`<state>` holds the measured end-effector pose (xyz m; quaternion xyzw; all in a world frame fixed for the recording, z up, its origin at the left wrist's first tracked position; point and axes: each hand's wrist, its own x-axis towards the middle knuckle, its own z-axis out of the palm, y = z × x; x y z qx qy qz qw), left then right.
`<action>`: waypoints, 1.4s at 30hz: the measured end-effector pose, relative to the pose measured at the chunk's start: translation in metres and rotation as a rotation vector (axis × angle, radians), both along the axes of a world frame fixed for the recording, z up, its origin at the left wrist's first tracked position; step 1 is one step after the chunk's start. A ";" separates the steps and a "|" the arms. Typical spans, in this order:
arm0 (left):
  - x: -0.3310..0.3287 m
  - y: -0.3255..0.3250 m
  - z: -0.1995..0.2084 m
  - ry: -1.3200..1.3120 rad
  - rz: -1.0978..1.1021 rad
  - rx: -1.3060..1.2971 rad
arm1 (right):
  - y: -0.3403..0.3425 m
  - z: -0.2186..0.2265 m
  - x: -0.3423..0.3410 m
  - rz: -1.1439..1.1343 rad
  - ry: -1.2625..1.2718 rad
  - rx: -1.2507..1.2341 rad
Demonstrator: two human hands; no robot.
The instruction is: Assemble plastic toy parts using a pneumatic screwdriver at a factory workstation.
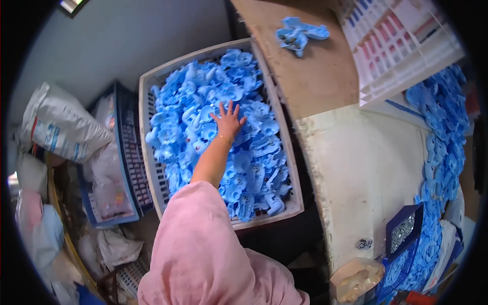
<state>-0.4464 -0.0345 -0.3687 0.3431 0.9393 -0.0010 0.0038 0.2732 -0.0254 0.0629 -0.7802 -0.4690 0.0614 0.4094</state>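
My left hand, with fingers spread, reaches over a heap of light-blue moulded plastic parts. It rests on or just above the heap, palm down, and nothing shows in its grip. The parts are hollow, curved pieces, some with round cups, piled up inside a large white plastic crate with slotted sides. My right hand does not show.
Right of the crate stands a worktable holding a blue part assembly, a tilted white basket, more blue parts and a dark-blue bin of small metal pieces. At left are a blue crate and a white sack.
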 end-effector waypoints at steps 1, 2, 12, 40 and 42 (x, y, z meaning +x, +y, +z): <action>0.009 -0.016 0.000 -0.041 0.009 0.033 | 0.000 0.002 -0.009 0.027 -0.033 0.043; 0.011 -0.026 0.003 -0.045 0.032 0.022 | 0.002 -0.002 0.006 0.097 -0.089 0.044; -0.085 -0.083 0.021 0.006 0.177 0.595 | 0.000 -0.007 0.026 0.111 -0.223 0.086; -0.162 -0.057 0.045 -0.053 0.332 0.924 | -0.067 -0.014 0.131 -0.171 -0.706 -0.046; -0.146 -0.071 0.067 0.046 0.274 1.008 | -0.064 -0.018 0.175 -0.133 -0.700 -0.035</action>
